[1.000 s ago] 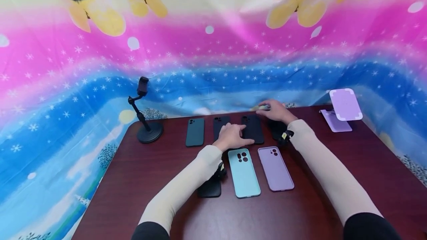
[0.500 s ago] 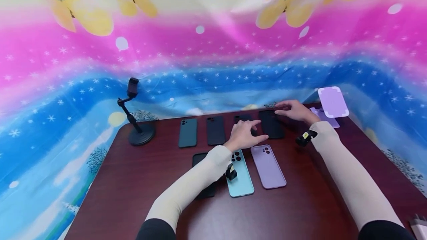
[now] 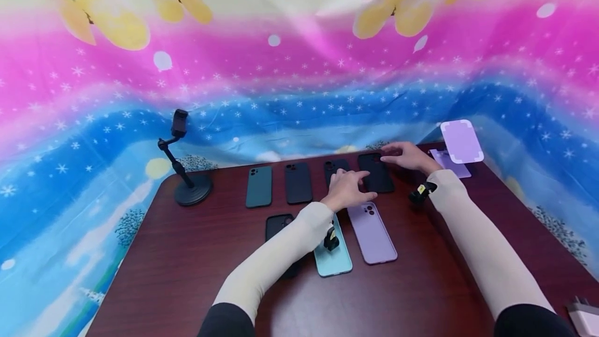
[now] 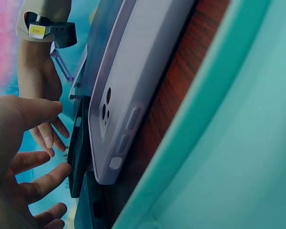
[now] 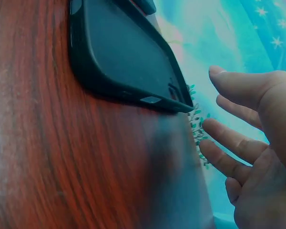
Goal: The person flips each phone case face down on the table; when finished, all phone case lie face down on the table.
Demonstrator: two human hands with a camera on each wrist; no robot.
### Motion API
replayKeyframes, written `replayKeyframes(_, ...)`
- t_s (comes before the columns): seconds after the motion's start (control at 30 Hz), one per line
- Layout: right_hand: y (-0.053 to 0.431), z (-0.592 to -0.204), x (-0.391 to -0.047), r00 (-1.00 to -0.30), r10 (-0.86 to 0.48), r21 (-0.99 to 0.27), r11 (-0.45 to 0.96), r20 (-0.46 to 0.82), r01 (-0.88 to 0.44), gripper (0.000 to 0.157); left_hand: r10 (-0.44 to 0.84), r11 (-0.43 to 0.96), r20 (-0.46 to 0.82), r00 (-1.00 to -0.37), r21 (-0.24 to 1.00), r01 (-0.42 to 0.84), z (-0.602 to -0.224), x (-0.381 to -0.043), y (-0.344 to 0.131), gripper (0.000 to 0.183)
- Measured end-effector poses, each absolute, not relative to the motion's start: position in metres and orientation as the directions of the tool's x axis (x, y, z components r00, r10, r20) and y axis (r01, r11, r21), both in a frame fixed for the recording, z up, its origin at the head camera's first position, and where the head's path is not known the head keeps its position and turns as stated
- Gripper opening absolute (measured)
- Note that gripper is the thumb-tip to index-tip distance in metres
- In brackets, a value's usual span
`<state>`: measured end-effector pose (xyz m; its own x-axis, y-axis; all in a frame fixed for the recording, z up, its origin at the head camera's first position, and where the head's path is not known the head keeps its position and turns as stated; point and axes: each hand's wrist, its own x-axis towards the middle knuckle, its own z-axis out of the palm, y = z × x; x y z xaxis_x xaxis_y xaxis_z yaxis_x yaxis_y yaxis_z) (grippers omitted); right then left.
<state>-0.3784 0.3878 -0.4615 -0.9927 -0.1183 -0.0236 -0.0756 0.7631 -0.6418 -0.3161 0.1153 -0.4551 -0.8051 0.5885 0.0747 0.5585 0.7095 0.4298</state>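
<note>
Both arms stretch forward over the tabletop (image 3: 398, 295) in pale sleeves. The left hand (image 3: 346, 190) is held above the phone cases with its palm turned inward, its thumb and fingers spread wide, and nothing in it. The right hand (image 3: 406, 156) is just past the back right corner, its fingers loose and a bit bent, and it has hold of nothing too.

Between the two hands lies the black case (image 3: 380, 178), at the right end of the back row. I cannot tell if a left fingertip touches it. It lies flat, hollow side up, with round corners, a raised rim and a little slot in its wall.

Nearer the person, the purple case (image 3: 375, 241) looks smooth and has camera holes. The tabletop is shiny red-brown with streaky wood lines.
</note>
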Motion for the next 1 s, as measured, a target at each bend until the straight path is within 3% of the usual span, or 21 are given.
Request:
replayKeyframes(0.33,0.384,-0.477,-0.389,-0.989,-0.096,-0.591,0.806,-0.110,-0.012,0.058,0.625,0.722,0.014,-0.781,0.369,0.585,-0.455,-0.313,0.126,0.049)
replayKeyframes(0.63,0.385,-0.471,-0.389,-0.998,-0.036,-0.552,0.834,-0.050,-0.002,0.037,0.682,0.698,0.004,-0.732,0.297,0.652,-0.451,-0.313,0.139,0.023)
replayKeyframes(0.87,0.377,-0.475,-0.388,-0.999,-0.018,-0.570,0.822,-0.032,0.003,0.026,0.683,0.710,-0.012,-0.730,0.244,0.660,-0.451,-0.311,0.141,0.029)
replayKeyframes(1.0,0.372,-0.468,-0.391,-0.999,-0.043,-0.564,0.825,0.000,-0.035,0.026,0.704,0.691,0.004,-0.711,0.231,0.685,-0.447,-0.313,0.137,0.023)
